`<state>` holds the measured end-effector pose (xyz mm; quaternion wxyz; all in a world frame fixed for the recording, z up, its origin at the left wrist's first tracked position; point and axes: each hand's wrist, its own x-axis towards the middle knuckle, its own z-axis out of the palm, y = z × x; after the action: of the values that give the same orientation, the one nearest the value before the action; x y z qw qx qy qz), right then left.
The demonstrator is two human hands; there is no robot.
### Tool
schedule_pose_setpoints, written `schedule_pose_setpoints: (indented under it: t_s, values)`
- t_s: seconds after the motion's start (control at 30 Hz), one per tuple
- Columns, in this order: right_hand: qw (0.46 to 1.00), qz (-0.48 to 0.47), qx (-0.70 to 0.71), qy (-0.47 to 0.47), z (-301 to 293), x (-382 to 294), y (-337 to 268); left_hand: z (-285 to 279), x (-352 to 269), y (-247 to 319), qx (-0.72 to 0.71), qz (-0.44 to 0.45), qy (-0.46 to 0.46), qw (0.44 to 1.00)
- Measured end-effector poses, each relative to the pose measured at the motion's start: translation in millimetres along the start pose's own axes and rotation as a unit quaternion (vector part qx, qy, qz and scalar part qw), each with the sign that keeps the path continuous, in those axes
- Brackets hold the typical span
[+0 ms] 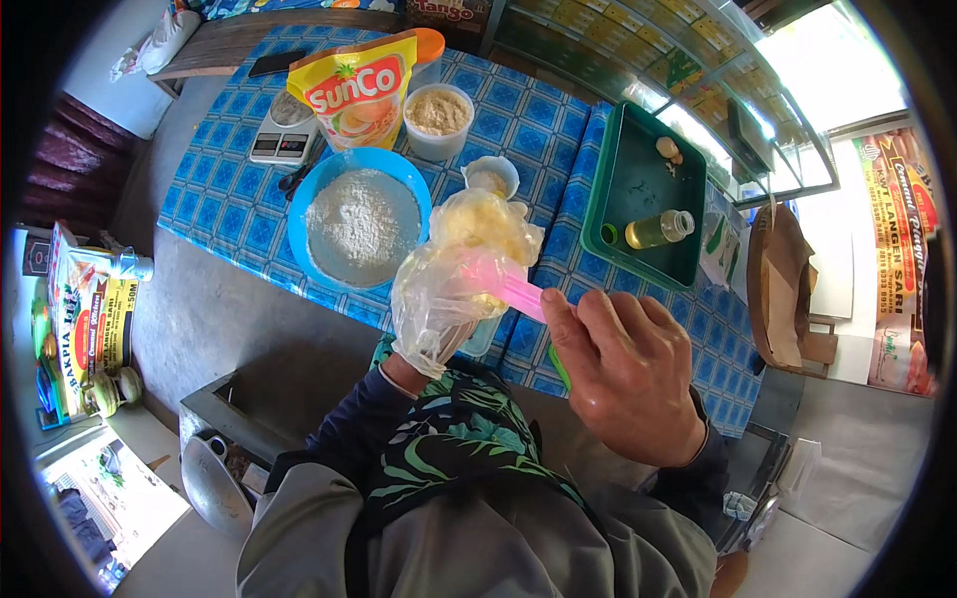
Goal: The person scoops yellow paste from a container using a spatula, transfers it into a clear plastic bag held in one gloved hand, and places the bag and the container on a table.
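Note:
My left hand (437, 314), in a clear plastic glove, holds up a clear plastic bag (486, 220) with a pale yellow soft substance in it. Bare and closed, my right hand (628, 366) grips the handle of a pink plastic utensil (523, 295), whose far end lies against the bag and is partly hidden by plastic. Just beyond the bag stands a small white cup (491, 176) with contents. To its left, a blue basin (299, 247) holds white powder (364, 220). A white tub (438, 134) of light brown crumbly powder is behind them.
A SunCo pouch (355, 93) and a digital kitchen scale (280, 146) stand at the back left. Right of the bag, a green tray (635, 179) holds an open bottle of yellow liquid (658, 229) and a green cap (610, 233). A glass display case (695, 67) borders the blue-covered table (254, 247).

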<state>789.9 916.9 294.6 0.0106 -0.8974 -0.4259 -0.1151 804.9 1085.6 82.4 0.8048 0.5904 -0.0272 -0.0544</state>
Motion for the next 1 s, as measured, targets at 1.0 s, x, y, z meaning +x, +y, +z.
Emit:
schedule_pose_setpoints:
  t_s: [1.0]
  values:
    - [0.995, 0.004, -0.063, 0.074, -3, 12, 8, 9, 22, 14, -0.560, -0.062, -0.062, 0.824]
